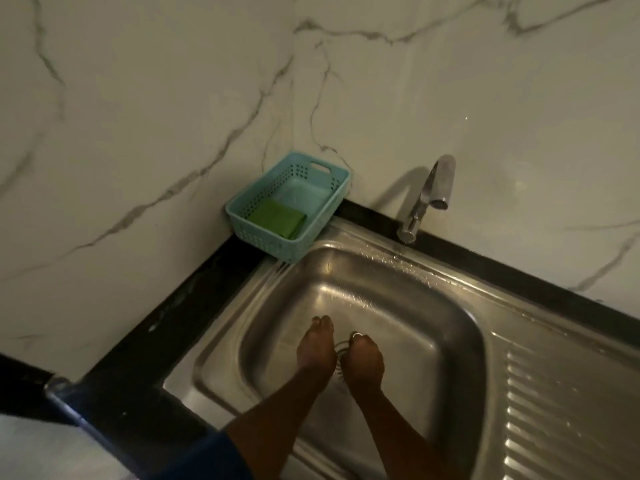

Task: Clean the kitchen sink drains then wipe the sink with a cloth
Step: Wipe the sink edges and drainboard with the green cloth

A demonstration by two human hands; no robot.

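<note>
The steel sink [408, 306] is wet, and both my hands are down in its basin. The round drain strainer [341, 348] shows only as a sliver between them. My left hand [317, 344] rests just left of the drain with its fingers together, pointing away from me; its palm side is hidden. My right hand [363, 358] covers the right part of the drain, and its fingertips pinch a shiny metal edge of the strainer. A green cloth or scrub pad [277, 218] lies in the teal basket [332, 174] at the sink's far left corner.
A chrome tap [429, 192] stands behind the basin, its spout off to the right, with no water running. A ribbed drainboard [561, 410] lies to the right. A black counter edge [145, 327] borders the sink, with marble wall behind.
</note>
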